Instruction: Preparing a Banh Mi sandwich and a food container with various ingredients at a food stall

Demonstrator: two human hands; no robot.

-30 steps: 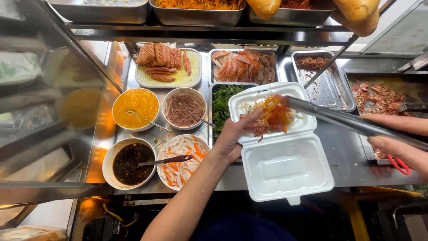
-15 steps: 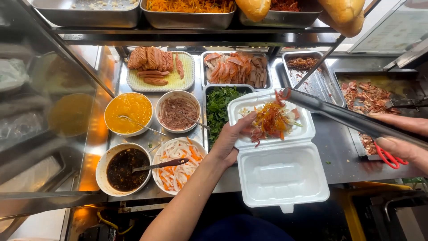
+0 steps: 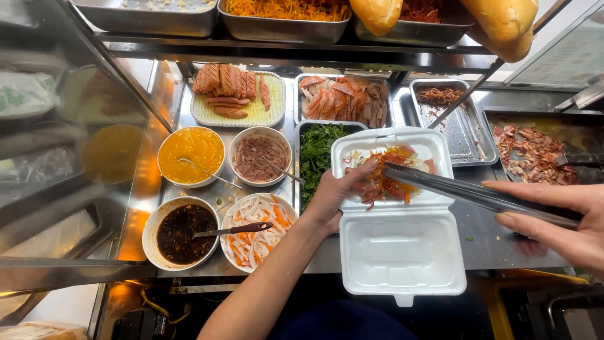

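A white foam clamshell box (image 3: 402, 252) lies open on the steel counter, its far half filled with rice, shredded vegetables and meat (image 3: 384, 179). My left hand (image 3: 336, 192) grips the left rim of that filled half. My right hand (image 3: 553, 217) squeezes long metal tongs (image 3: 465, 192), whose tips rest on the food in the box.
Left of the box stand bowls of yellow sauce (image 3: 190, 155), minced meat (image 3: 259, 155), dark sauce (image 3: 182, 232) and pickled carrot and radish (image 3: 258, 230), each with a spoon. Trays of greens (image 3: 314, 154), sliced sausage (image 3: 236, 94), cold cuts (image 3: 343, 101) and grilled meat (image 3: 531, 151) sit behind. Bread loaves (image 3: 503, 19) hang overhead.
The tongs' tips have come down from the box's far rim onto the food. My right hand has slid left, closer to the box. My left hand keeps its hold.
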